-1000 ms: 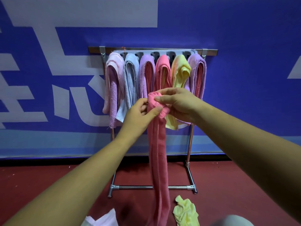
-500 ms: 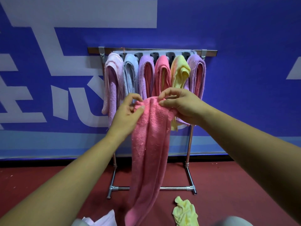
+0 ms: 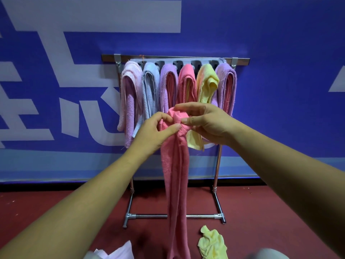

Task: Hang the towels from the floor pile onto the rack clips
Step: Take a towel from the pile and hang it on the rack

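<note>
Head view: the pink towel [image 3: 175,174], spread wide between the hands half a second ago, is now gathered into a narrow bunch hanging in front of the rack [image 3: 217,165]. The left hand [image 3: 155,131] and right hand [image 3: 207,124] both pinch its top fold. It looks ready for clipping; a yellow towel [image 3: 212,243] waits on the floor.

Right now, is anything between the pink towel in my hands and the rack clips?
Yes. Six hung towels fill the clip bar side by side, and the pink towel, gripped by your left hand and right hand, sits in front of their lower halves. No free clip shows.
</note>
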`<state>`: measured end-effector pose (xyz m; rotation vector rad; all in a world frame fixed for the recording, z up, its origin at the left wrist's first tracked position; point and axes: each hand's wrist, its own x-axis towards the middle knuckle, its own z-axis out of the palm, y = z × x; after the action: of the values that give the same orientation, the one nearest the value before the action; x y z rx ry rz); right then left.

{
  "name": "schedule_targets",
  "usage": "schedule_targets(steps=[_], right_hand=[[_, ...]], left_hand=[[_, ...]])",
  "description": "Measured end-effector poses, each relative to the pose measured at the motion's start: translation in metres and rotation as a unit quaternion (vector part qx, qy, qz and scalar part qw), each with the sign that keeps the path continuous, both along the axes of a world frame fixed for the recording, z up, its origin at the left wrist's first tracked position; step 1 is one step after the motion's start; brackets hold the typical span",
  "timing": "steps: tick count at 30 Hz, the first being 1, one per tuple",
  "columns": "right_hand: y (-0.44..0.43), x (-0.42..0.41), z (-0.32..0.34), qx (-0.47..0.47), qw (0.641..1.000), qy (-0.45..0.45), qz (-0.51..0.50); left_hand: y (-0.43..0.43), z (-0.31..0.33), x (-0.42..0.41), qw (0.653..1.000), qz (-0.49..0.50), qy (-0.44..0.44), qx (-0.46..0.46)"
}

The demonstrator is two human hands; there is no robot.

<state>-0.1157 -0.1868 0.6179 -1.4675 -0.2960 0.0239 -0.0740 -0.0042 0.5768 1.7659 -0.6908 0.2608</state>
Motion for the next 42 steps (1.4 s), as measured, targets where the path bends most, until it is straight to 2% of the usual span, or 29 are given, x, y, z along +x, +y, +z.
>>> schedule_targets(steps=[7,11,13,15,18,20,22,25,27,29,33,37,39,42], right_hand=[[0.001,-0.003,0.000,-0.010,0.999,-0.020,-0.025],[0.001,-0.001,0.001,-0.068,0.992,-0.051,-0.089],[-0.004,-0.002,0.001,-0.175,0.972,-0.072,-0.139],[-0.009,-0.004,0.001,-0.311,0.932,-0.088,-0.166],[-0.013,-0.009,-0.005,-0.429,0.890,-0.071,-0.141],[-0.017,-0.008,-0.013,-0.425,0.893,-0.061,-0.136],[-0.025,-0.007,-0.016,-0.377,0.912,-0.065,-0.147],[-0.030,-0.009,-0.007,-0.306,0.935,-0.094,-0.154],[-0.031,-0.011,0.000,-0.263,0.952,-0.102,-0.119],[-0.034,-0.010,0.005,-0.285,0.947,-0.120,-0.092],[-0.037,-0.008,0.015,-0.422,0.892,-0.139,-0.079],[-0.035,-0.005,0.019,-0.484,0.858,-0.146,-0.088],[-0.036,-0.006,0.019,-0.474,0.862,-0.151,-0.093],[-0.041,-0.009,0.019,-0.379,0.908,-0.150,-0.100]], left_hand=[[-0.002,0.000,0.001,0.999,0.040,0.008,0.015],[0.000,0.000,0.004,0.999,0.045,0.013,-0.005],[0.003,0.002,0.005,0.997,0.037,0.049,-0.049],[0.006,0.006,0.006,0.991,0.035,0.089,-0.090],[0.009,0.010,0.008,0.988,0.024,0.124,-0.088],[0.011,0.012,0.010,0.988,0.014,0.137,-0.074],[0.017,0.014,0.011,0.989,-0.014,0.136,-0.048],[0.034,0.020,0.016,0.990,-0.045,0.053,0.123],[0.047,0.026,0.022,0.980,-0.066,0.040,0.184],[0.057,0.032,0.029,0.977,-0.067,0.033,0.200],[0.069,0.045,0.034,0.953,-0.064,-0.015,0.294],[0.069,0.052,0.036,0.922,-0.046,-0.061,0.380],[0.067,0.052,0.037,0.920,-0.031,-0.070,0.385],[0.065,0.049,0.037,0.932,-0.019,-0.062,0.356]])
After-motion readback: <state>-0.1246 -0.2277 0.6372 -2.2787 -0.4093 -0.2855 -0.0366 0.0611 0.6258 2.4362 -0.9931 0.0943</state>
